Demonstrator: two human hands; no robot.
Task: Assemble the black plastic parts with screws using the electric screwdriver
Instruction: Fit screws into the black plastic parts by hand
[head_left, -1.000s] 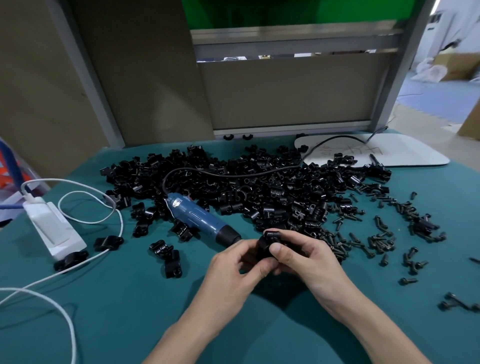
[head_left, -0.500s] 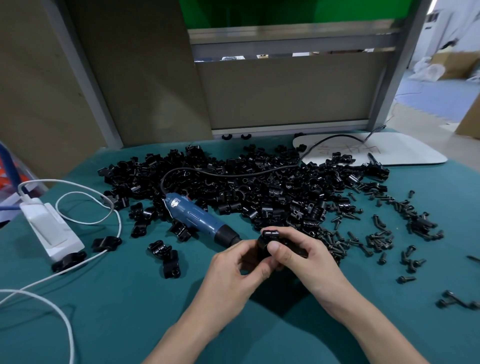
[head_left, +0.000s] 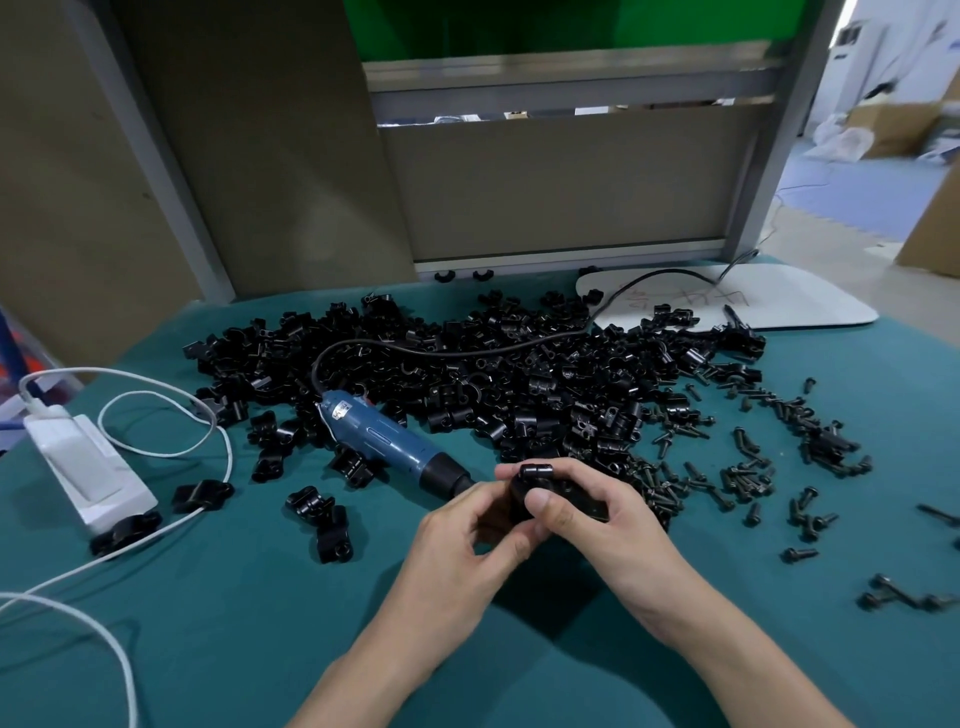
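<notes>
Holding steady: I see no change since half-second back. Left hand (head_left: 467, 535) and right hand (head_left: 597, 519) both pinch black part (head_left: 535, 475) in curled fingers, above table (head_left: 260, 623), just before pile (head_left: 519, 374). Screwdriver (head_left: 384, 441) lies on table, long axis far-left to near-right, bit end toward hands. Its label and red scrawl on board (head_left: 779, 306): unreadable.

One black plastic part (head_left: 535, 480) pinched between left hand (head_left: 462, 545) and right hand (head_left: 602, 525). Pile of black plastic parts (head_left: 519, 384) spread behind. Blue electric screwdriver (head_left: 389, 441) lies flat, black nose toward the hands. Loose black screws (head_left: 748, 473) scattered to the right.
</notes>
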